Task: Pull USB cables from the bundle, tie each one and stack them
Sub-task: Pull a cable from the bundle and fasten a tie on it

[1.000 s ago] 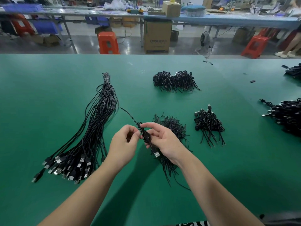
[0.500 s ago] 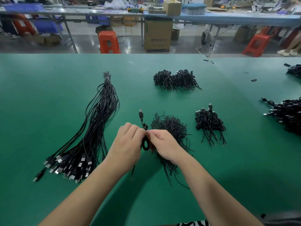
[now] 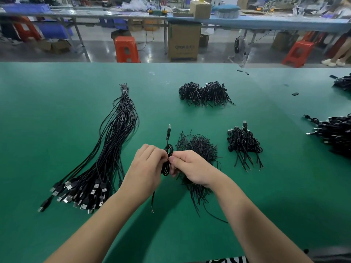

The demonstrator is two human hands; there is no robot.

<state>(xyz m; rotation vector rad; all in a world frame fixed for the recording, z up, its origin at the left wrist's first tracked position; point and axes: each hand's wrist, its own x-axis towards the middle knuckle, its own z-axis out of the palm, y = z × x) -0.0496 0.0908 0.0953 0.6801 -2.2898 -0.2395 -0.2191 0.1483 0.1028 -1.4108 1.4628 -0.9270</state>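
A single black USB cable [image 3: 167, 149] is coiled into a small loop between my hands, its plug end sticking up and away from me and a loose tail hanging down under my left wrist. My left hand [image 3: 144, 168] grips the coil from the left. From the right, my right hand [image 3: 190, 168] pinches the same coil. The long bundle of untied USB cables [image 3: 112, 147] lies to the left, plugs toward me. Just beyond my right hand sits a heap of black wire ties [image 3: 197, 147]. A stack of tied cables [image 3: 243, 143] lies further right.
The green table [image 3: 57, 111] also carries a further pile of tied cables [image 3: 206, 93] at the back and large cable piles [image 3: 334, 135] at the right edge. Beyond the table's far edge stand orange stools [image 3: 126, 49], a cardboard box [image 3: 184, 41] and workbenches.
The cable's long free end has been folded in; the coil is tighter and both hands have closed together on it. The plug end now points up and away.
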